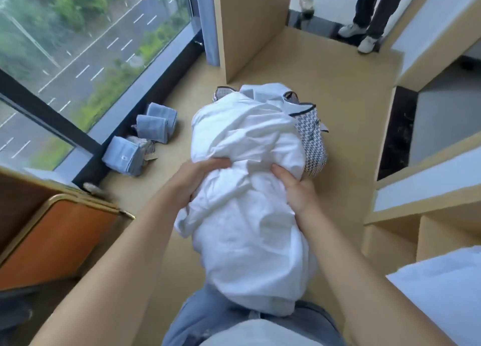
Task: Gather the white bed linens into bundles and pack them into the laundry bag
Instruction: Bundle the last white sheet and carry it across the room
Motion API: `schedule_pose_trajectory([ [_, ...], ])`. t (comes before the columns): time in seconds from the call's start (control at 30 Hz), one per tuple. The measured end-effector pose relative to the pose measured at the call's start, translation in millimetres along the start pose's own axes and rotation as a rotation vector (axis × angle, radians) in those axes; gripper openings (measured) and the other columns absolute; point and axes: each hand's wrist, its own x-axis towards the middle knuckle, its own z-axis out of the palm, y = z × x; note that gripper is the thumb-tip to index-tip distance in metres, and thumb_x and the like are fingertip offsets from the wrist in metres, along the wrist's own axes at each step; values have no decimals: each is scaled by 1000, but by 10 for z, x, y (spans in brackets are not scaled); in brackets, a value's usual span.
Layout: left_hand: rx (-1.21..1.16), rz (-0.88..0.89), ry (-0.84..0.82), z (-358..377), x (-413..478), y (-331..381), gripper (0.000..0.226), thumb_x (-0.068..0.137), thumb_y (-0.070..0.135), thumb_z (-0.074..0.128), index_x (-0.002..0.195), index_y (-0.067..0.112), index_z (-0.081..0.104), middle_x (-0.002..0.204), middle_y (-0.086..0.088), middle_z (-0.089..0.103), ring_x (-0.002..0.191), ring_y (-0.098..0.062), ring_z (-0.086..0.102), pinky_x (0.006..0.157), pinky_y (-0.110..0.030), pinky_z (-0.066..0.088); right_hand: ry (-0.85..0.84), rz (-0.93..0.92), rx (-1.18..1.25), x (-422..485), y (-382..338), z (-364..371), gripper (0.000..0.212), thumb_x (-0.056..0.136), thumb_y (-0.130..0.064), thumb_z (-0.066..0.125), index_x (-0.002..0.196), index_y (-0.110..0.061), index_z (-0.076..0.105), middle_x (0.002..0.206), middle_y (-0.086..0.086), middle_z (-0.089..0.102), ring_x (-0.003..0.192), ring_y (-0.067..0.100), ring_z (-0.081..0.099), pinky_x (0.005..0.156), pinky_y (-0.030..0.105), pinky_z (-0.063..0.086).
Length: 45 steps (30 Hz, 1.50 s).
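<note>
Linen crumpled into 1 long white bundle [247,179], clamped mid-length between left hand [205,175] and right hand [295,189], runs from the lap [208,317] straight ahead to the grey houndstooth fabric laundry bag [313,145], nearer the right hand.

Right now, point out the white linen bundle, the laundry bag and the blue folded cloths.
white linen bundle [244,137], head view, crumpled upper part
laundry bag [313,150], head view, patterned side wall
blue folded cloths [153,128], head view, middle cloth
</note>
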Motion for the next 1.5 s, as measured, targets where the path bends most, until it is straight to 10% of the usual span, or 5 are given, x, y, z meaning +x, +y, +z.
schedule_pose_trajectory([
  [0.5, 532, -200, -129, -64, 3010, 2258, 12, 89, 31, 62, 92, 19, 60, 53, 13, 65, 70, -12, 62, 59, -24, 47, 194, 483, 367, 2571, -919, 1342, 61, 74, -36, 76, 122, -6, 53, 113, 9, 63, 94, 25, 64, 76, 31, 54],
  [0.77, 750, -370, -438, 96, 4716, 2537, 84, 29, 59, 90, 98, 14, 74, 85, -3, 73, 75, -16, 69, 78, -31, 48, 545, 683, 714, 3602, -763, 1744, 49, 70, -33, 77, 108, -9, 57, 100, 10, 66, 80, 25, 66, 60, 27, 53],
  [0.93, 717, -426, -615, 375, 5512, 2138, 55, 84, 60, 57, 113, 13, 62, 82, 9, 74, 66, 1, 65, 71, -17, 50, 890, 734, 800, 4303, -284, 1837, 49, 77, -33, 61, 118, -6, 59, 104, 10, 67, 84, 28, 66, 77, 41, 58],
  [1.13, 1041, -322, -570, -65, 5758, 1195, 148, 23, 59, 86, 149, 31, 14, 126, 5, 52, 111, -20, 55, 92, -36, 48, 1200, 692, 750, 4755, 125, 1865, 47, 92, -37, 57, 127, -7, 47, 119, 6, 58, 98, 24, 60, 72, 31, 47],
  [1.5, 910, -87, -222, 330, 6039, 1063, 82, 43, 36, 87, 115, 6, 59, 106, -9, 67, 87, -24, 62, 67, -29, 45, 299, 496, -522, 4337, 427, 1538, 76, 95, -57, 35, 151, -28, -8, 159, 12, 4, 146, 29, 4, 117, 44, 10],
])
